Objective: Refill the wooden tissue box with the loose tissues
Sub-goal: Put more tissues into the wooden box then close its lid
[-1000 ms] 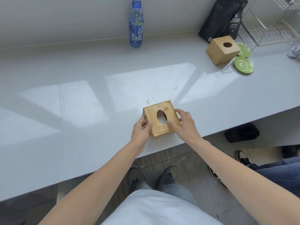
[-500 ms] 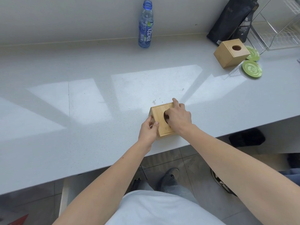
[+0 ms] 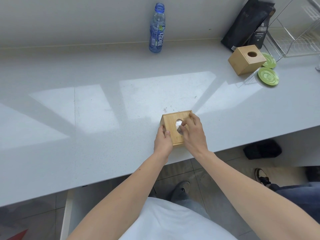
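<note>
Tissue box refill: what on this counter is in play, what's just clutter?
In play: near wooden box, white tissue in its oval hole, left hand, right hand.

Clutter: blue bottle, second wooden box, green saucers, black bags, wire rack.

Right hand (image 3: 192,134) covers the near-right part of the wooden tissue box (image 3: 173,123) top and part of its oval opening; the white tissue (image 3: 178,122) inside shows only as a sliver, blurred. Can't tell if the fingertips pinch it. Left hand (image 3: 162,141) hides the box's near-left corner. Wire rack (image 3: 297,32) and black bag (image 3: 247,23) cut off by top/right edges. Bag label print too small to read. Second person's leg (image 3: 297,196) cropped at the right edge.
</note>
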